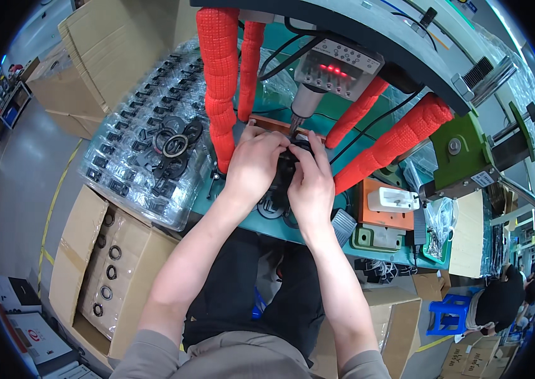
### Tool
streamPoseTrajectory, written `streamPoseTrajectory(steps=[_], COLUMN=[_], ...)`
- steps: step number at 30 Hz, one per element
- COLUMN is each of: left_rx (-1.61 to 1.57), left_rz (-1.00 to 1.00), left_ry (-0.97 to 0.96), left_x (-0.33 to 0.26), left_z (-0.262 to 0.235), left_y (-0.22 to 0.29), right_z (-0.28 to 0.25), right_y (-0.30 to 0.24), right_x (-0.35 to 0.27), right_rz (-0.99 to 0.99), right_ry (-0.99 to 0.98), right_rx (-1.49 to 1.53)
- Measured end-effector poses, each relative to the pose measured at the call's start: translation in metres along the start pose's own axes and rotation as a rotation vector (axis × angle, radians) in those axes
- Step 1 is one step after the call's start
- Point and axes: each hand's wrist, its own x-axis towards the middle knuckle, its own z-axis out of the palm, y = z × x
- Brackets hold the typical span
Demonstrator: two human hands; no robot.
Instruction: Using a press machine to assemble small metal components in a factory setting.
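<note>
Under the metal spindle [305, 102] of a bench press, my hands meet around a dark black part [284, 172]. My left hand [257, 159] comes at it from the left, fingers bent and pressed to its upper edge. From the right, my right hand [311, 179] grips it with thumb and fingers curled. The fingers cover much of the part, so its full shape is hidden. Behind the hands shows an orange-brown block [270, 125]. Just below them, a round black piece [271, 207] lies on the green bench top [205, 203].
Red padded posts [218, 82] flank my hands. A control box [338, 68] with red lights hangs above. At left sit clear trays [130, 136] of black parts, topped by loose rings [174, 145]. An open carton [132, 278] holds rings. An orange block [386, 216] stands right.
</note>
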Motion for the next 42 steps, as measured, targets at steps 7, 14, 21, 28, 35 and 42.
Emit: streamPoseTrajectory(steps=[7, 14, 21, 28, 35, 42], left_rx=[0.236, 0.327, 0.297, 0.335, 0.398, 0.439], left_rz=[0.094, 0.172, 0.274, 0.314, 0.402, 0.385], left_ry=[0.066, -0.003, 0.058, -0.041, -0.106, -0.104], left_x=[0.0, 0.0, -0.029, -0.05, -0.049, -0.04], left_z=[0.0, 0.001, -0.002, 0.007, -0.003, -0.004], left_y=[0.009, -0.001, 0.02, 0.007, -0.004, -0.018], right_z=[-0.01, -0.013, -0.015, -0.022, -0.063, -0.114], right_y=[-0.006, -0.003, -0.005, -0.007, -0.01, -0.004], right_x=[-0.001, -0.001, -0.012, -0.02, -0.077, -0.142], right_rz=[0.013, -0.011, -0.07, -0.101, -0.115, 0.007], right_ry=[-0.103, -0.143, -0.129, -0.136, -0.141, -0.059], right_rx=[-0.136, -0.174, -0.197, -0.075, 0.183, 0.164])
